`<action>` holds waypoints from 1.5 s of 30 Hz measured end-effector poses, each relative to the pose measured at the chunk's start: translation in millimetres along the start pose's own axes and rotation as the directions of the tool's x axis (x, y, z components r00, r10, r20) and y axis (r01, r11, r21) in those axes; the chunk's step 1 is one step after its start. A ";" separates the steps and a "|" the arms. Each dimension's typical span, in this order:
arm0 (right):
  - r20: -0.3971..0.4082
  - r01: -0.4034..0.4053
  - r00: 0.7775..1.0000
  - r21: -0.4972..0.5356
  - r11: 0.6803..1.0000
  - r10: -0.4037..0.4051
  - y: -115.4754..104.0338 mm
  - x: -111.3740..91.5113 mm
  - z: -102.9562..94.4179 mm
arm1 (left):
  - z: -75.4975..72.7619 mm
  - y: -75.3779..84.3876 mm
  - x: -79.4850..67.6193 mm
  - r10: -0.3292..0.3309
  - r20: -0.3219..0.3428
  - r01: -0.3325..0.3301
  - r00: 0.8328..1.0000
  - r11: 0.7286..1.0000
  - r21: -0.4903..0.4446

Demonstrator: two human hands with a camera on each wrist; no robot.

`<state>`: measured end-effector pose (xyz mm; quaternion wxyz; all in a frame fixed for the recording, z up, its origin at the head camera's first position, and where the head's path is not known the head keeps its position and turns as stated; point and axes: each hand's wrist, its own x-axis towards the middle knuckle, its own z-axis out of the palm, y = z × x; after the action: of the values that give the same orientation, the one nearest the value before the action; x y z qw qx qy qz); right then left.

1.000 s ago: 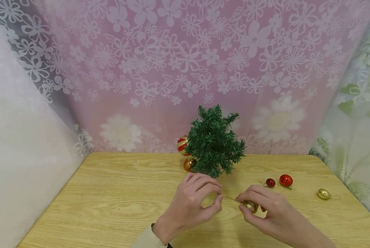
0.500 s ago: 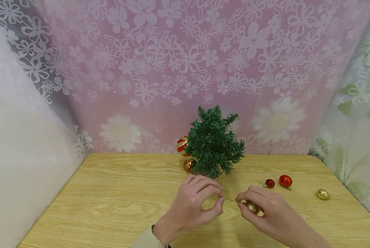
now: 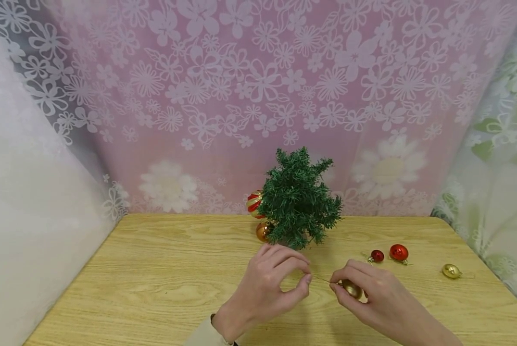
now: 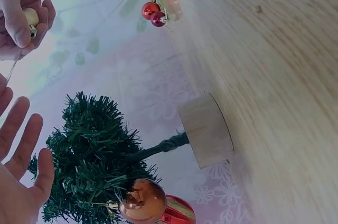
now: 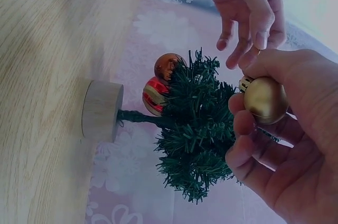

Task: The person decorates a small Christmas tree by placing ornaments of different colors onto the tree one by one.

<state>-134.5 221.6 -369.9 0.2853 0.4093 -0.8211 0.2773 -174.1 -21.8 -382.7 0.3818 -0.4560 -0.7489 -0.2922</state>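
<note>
Between the fingers and thumb of my right hand (image 3: 377, 294) is a matte gold Christmas bauble (image 5: 265, 100), its ribbed gold cap turned toward the other hand. A thin gold string (image 3: 321, 278) stretches from the cap across to my left hand (image 3: 269, 284). There the thumb and forefinger pinch its far end, while the other fingers spread loosely in the left wrist view. Just beyond both hands stands a small green artificial Christmas tree (image 3: 299, 197) on a round wooden base (image 4: 206, 130). An orange bauble (image 4: 143, 201) and a red-and-gold striped bauble (image 5: 155, 96) hang on its left side.
To the right on the wooden table (image 3: 154, 288) lie a small dark red bauble (image 3: 377, 255), a brighter red bauble (image 3: 398, 252) and a shiny gold bauble (image 3: 451, 271). Floral curtains (image 3: 258, 96) enclose the table at the back and sides.
My right fingertips have shifted slightly, closing in nearer the bauble's cap and string. The left hand moved a little right and then back. The tree and the loose baubles have stayed put.
</note>
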 end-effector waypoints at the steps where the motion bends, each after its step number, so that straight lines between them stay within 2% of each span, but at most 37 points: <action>1: 0.002 -0.005 1.000 -0.002 1.000 0.005 -0.3 0.0 -0.3 | 0.1 -0.2 -0.2 -0.002 0.005 0.002 1.000 1.000 -0.005; 6: 0.004 -0.025 1.000 -0.030 0.999 0.025 -2.1 0.7 -1.4 | 0.8 -0.7 -1.2 -0.021 0.051 0.023 0.998 0.999 -0.044; 10: 0.004 -0.029 1.000 -0.044 0.999 0.029 -3.6 1.2 -1.6 | 1.5 1.2 -2.9 -0.075 0.127 0.087 0.989 0.992 -0.096; 13: 0.012 -0.034 0.999 -0.046 0.998 0.034 -5.0 1.3 -1.6 | 2.9 4.0 -3.9 -0.132 0.186 0.164 0.974 0.971 -0.173; 19: 0.012 -0.038 0.999 -0.057 0.998 0.039 -7.1 2.2 -1.2 | 4.4 8.8 -1.6 -0.215 0.261 0.294 0.941 0.901 -0.318; 23: 0.003 -0.033 0.999 -0.061 0.998 0.033 -7.3 2.7 -0.7 | 3.7 8.9 -0.4 -0.241 0.284 0.333 0.928 0.880 -0.340; 29: -0.004 -0.046 0.999 -0.052 0.998 0.046 -7.1 2.3 -0.3 | 2.5 7.0 -1.9 -0.296 0.254 0.363 0.921 0.889 -0.279; 31: -0.014 -0.047 0.999 -0.051 0.998 0.046 -6.9 2.5 0.2 | 2.3 6.5 -3.0 -0.320 0.245 0.383 0.915 0.881 -0.279; 33: -0.027 -0.057 0.998 -0.045 0.997 0.056 -6.9 2.7 1.1 | 1.8 6.5 -3.7 -0.351 0.248 0.416 0.903 0.859 -0.299; 35: -0.044 -0.074 0.996 -0.028 0.997 0.073 -7.1 3.2 2.5 | 1.0 6.7 -3.7 -0.390 0.259 0.460 0.883 0.826 -0.324; 40: -0.110 -0.104 0.988 0.008 0.994 0.105 -7.9 4.5 7.6 | -1.3 7.8 -1.4 -0.483 0.321 0.579 0.815 0.701 -0.416; 43: -0.139 -0.102 0.985 0.012 0.995 0.102 -9.2 6.4 9.6 | -1.7 8.0 -0.1 -0.517 0.359 0.629 0.777 0.622 -0.467; 45: -0.143 -0.109 0.984 0.020 0.994 0.111 -10.8 8.4 10.0 | -1.8 8.1 0.3 -0.537 0.378 0.656 0.754 0.584 -0.479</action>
<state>-132.2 205.0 -368.5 0.3255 0.3441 -0.8180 0.3264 -166.3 -19.7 -380.8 0.0269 -0.2966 -0.7631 -0.5737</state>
